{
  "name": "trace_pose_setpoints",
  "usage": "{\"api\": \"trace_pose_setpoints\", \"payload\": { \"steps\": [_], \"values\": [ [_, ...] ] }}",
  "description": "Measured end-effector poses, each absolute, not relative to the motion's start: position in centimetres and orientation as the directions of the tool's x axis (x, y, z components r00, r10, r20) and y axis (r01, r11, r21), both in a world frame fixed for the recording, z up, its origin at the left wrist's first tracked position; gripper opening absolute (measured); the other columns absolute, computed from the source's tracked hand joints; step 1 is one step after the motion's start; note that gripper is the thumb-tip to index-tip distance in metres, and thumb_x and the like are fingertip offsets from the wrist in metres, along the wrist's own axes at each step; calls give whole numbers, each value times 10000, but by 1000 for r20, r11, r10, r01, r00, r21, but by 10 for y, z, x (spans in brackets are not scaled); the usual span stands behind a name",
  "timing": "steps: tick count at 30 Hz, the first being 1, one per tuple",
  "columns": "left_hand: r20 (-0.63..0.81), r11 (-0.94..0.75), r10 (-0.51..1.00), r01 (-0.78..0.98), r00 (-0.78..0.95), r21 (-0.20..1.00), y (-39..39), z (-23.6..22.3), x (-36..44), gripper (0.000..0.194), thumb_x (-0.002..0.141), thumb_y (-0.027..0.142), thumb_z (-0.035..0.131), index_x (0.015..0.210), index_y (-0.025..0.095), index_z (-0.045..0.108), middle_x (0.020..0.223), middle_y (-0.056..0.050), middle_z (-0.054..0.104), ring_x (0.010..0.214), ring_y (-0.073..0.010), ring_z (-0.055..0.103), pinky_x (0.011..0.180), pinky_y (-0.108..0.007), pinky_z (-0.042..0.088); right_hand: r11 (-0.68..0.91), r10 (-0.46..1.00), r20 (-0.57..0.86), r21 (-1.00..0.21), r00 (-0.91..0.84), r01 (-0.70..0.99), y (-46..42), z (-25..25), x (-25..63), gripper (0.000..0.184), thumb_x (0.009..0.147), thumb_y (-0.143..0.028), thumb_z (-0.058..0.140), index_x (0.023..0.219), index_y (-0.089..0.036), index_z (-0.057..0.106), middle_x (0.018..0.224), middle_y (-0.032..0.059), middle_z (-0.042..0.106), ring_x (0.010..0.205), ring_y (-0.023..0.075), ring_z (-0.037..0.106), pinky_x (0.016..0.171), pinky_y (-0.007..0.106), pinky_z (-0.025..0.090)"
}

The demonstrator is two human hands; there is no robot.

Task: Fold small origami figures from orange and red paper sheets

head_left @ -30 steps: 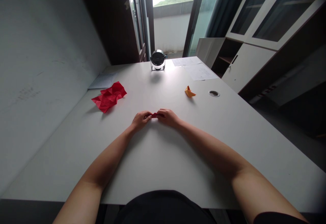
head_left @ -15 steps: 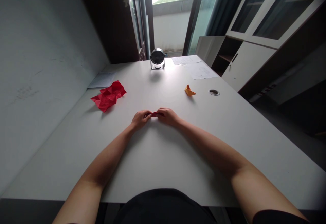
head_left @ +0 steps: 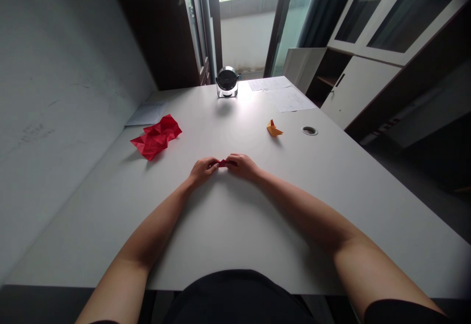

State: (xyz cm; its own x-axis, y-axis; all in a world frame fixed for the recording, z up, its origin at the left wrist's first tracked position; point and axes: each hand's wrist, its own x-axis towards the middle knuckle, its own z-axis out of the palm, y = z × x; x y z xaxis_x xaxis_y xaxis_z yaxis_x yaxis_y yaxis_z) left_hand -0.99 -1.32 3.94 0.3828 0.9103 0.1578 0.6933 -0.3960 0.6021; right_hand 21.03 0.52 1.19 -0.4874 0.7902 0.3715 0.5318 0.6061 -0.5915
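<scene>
Head view: L hand (head_left: pixel 203 172) & R hand (head_left: pixel 242 166) meet approx. mid tabletop (head_left: pixel 231 235), both pinching a small red folded paper (head_left: pixel 222 163) between them. L fingers pressed tog. on its left end, thumb on near side; R fingers curled over its right end. Only a short red bit w/ a little peak shows in the gap; rest hidden by the hands, so can't tell the full fold. Both forearms reach in from the near edge, elbows wide.

Left of the hands & a bit farther: a larger red paper (head_left: pixel 156 137), creased all over, partly opened, lying apart from them. Far left, by the wall, flat pale sheets (head_left: pixel 145 114). Right & slightly farther than the hands: small orange origami (head_left: pixel 273 128), pointed tips, on its own. Just right of that, a round cable hole (head_left: pixel 309 131) w/ pale rim. Far middle: round device on a metal stand (head_left: pixel 227 81), prob. a lamp or fan, backlit so hard to say. Far right, nr the corner, white printed papers (head_left: pixel 289 99), lying flat.
</scene>
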Motion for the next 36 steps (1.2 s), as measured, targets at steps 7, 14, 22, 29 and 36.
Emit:
{"api": "trace_pose_setpoints", "payload": {
  "steps": [7,14,22,29,36],
  "values": [
    [159,-391,913,697,374,601,-13,38,-9,243,880,363,528,965,238,719,885,-16,724,771,-154,602,705,-240,455,609,788,372,-587,-491,533,4,13,211,164,909,-305,590,924,-215,726,869,43,669,729,130,558,670,229,375],
    [181,-406,908,688,378,602,-12,36,-10,231,877,341,533,964,238,721,877,-12,722,760,-148,599,702,-237,454,610,787,368,-585,-495,535,5,14,211,165,911,-307,586,917,-212,720,869,40,670,723,126,556,664,225,372],
    [155,-387,915,701,372,599,-12,38,-9,236,879,345,532,974,236,718,899,-13,727,780,-152,608,704,-236,459,607,789,375,-603,-487,518,5,13,210,164,906,-314,594,906,-216,726,854,37,665,711,126,552,657,226,369],
    [184,-403,910,685,372,607,-12,34,-11,216,875,326,539,955,241,720,874,-4,721,758,-144,602,699,-233,460,607,790,376,-593,-485,529,5,13,211,187,918,-339,581,913,-216,722,861,37,667,711,123,549,655,224,367],
    [172,-401,909,683,381,611,-12,36,-10,226,876,325,529,961,234,718,877,-14,720,773,-153,605,704,-238,458,607,789,371,-593,-490,528,5,13,211,167,913,-312,584,918,-215,720,872,38,671,720,125,556,660,227,370]
  ]
}}
